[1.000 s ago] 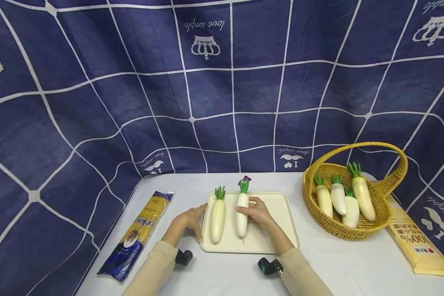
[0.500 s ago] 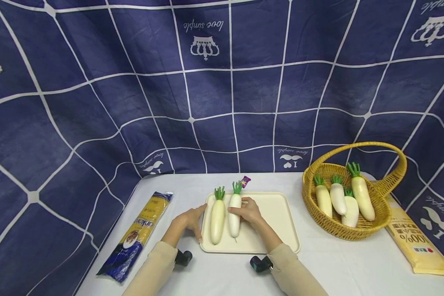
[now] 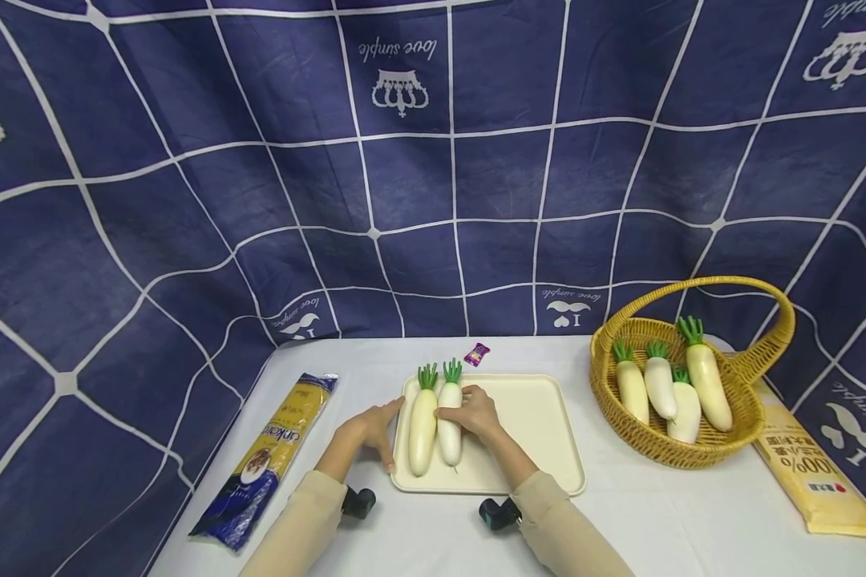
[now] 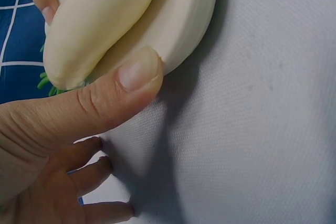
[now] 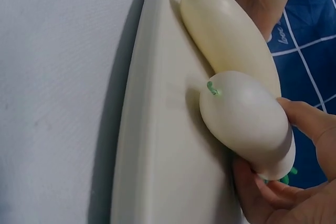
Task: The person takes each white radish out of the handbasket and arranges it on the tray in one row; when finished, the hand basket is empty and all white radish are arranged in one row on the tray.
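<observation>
A cream tray [image 3: 527,433] lies on the white tablecloth with two white radishes side by side at its left. The yellowish radish [image 3: 423,433] is outermost, its green leaf stubs pointing away from me. Right beside it is the whiter radish [image 3: 450,425], which my right hand [image 3: 476,413] holds between thumb and fingers; the right wrist view shows this grip around its sides [image 5: 247,114]. My left hand [image 3: 368,429] rests at the tray's left edge, fingers spread. In the left wrist view the thumb [image 4: 139,72] lies at the tray rim and the other fingers are loosely extended.
To the right stands a wicker basket [image 3: 624,437] with a tall handle, holding several white radishes. A yellow packet [image 3: 811,469] lies beyond it. A blue and gold packet [image 3: 267,461] is at the left. Behind the tray lies a small purple wrapped candy [image 3: 477,354].
My right hand has moved left with the whiter radish, bringing it in alongside the yellowish one. The purple candy behind it has come into full view. My left hand has stayed put.
</observation>
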`<state>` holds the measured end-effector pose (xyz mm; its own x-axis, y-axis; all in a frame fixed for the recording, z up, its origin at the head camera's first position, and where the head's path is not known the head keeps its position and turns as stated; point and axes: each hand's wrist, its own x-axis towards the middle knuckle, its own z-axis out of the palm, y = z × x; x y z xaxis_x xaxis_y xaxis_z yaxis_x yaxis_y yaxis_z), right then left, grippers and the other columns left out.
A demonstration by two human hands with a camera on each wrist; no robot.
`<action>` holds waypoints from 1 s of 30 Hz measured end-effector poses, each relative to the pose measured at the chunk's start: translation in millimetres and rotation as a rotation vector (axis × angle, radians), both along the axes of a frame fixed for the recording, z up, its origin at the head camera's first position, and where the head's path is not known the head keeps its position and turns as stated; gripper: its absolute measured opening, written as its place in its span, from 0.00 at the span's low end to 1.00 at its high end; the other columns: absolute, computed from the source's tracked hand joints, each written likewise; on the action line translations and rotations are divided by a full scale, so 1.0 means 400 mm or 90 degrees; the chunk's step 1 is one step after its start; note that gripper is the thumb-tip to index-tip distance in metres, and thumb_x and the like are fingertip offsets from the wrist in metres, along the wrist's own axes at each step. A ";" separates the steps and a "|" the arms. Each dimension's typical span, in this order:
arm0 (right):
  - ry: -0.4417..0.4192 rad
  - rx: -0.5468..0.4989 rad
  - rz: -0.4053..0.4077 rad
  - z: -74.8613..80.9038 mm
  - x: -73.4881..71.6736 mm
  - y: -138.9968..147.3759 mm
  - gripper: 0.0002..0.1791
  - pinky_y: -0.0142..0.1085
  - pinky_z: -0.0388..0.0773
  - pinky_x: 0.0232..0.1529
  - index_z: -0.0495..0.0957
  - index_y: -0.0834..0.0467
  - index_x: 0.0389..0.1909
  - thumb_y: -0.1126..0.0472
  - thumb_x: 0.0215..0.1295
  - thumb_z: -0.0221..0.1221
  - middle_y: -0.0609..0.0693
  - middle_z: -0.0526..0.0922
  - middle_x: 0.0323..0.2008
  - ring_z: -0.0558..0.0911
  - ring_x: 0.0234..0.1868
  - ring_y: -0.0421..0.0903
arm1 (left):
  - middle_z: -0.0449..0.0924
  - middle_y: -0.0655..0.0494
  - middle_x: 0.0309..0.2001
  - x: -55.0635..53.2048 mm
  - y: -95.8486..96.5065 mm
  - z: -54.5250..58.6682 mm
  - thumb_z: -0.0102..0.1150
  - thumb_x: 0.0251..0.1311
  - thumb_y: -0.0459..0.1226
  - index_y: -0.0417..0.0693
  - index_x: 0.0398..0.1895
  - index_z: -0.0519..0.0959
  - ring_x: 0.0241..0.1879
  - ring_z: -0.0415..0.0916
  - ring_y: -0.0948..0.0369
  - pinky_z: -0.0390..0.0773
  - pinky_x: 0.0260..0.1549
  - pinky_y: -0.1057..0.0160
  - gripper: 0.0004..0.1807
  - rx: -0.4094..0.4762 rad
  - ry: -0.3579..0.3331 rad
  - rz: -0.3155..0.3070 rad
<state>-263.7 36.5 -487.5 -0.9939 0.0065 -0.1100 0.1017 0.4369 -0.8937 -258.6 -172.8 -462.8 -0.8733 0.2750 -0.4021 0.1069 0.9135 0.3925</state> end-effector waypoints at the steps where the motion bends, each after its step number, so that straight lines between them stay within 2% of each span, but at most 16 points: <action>1: 0.004 0.014 -0.002 0.001 0.000 -0.001 0.42 0.44 0.81 0.39 0.71 0.71 0.52 0.53 0.36 0.74 0.65 0.80 0.40 0.79 0.39 0.55 | 0.57 0.39 0.69 0.000 0.000 0.001 0.82 0.18 0.36 0.40 0.72 0.53 0.68 0.54 0.42 0.57 0.67 0.45 0.68 0.000 0.001 -0.002; 4: 0.008 0.036 -0.006 0.004 0.001 -0.004 0.43 0.47 0.79 0.43 0.71 0.70 0.53 0.52 0.36 0.74 0.64 0.80 0.40 0.79 0.41 0.57 | 0.57 0.38 0.69 -0.001 0.000 0.003 0.82 0.19 0.36 0.40 0.72 0.52 0.68 0.54 0.41 0.57 0.67 0.44 0.68 0.002 0.002 -0.004; 14: 0.007 0.058 -0.005 0.006 0.009 0.001 0.44 0.49 0.79 0.45 0.69 0.69 0.55 0.46 0.42 0.71 0.67 0.78 0.45 0.78 0.44 0.58 | 0.56 0.38 0.69 -0.001 0.002 0.011 0.82 0.19 0.36 0.41 0.72 0.52 0.68 0.52 0.40 0.55 0.67 0.43 0.68 0.010 -0.005 0.001; 19: 0.016 0.074 0.004 0.005 0.022 0.007 0.44 0.46 0.79 0.41 0.68 0.69 0.56 0.44 0.44 0.69 0.63 0.80 0.38 0.79 0.39 0.54 | 0.56 0.39 0.70 -0.001 0.003 0.012 0.82 0.19 0.36 0.41 0.72 0.52 0.69 0.52 0.41 0.55 0.67 0.44 0.68 0.008 -0.007 0.005; 24: 0.026 0.076 0.027 0.004 0.040 0.015 0.43 0.39 0.78 0.31 0.67 0.71 0.57 0.46 0.48 0.68 0.55 0.81 0.28 0.79 0.28 0.48 | 0.55 0.39 0.70 0.002 0.004 0.013 0.82 0.19 0.36 0.41 0.72 0.51 0.69 0.52 0.42 0.55 0.67 0.44 0.68 0.007 -0.005 0.004; 30: 0.041 0.062 0.049 0.001 0.067 0.038 0.41 0.35 0.76 0.27 0.66 0.71 0.57 0.49 0.50 0.68 0.53 0.80 0.27 0.77 0.26 0.44 | 0.56 0.39 0.70 0.008 -0.001 0.012 0.82 0.19 0.36 0.41 0.72 0.52 0.68 0.52 0.40 0.55 0.67 0.43 0.68 0.006 0.000 0.003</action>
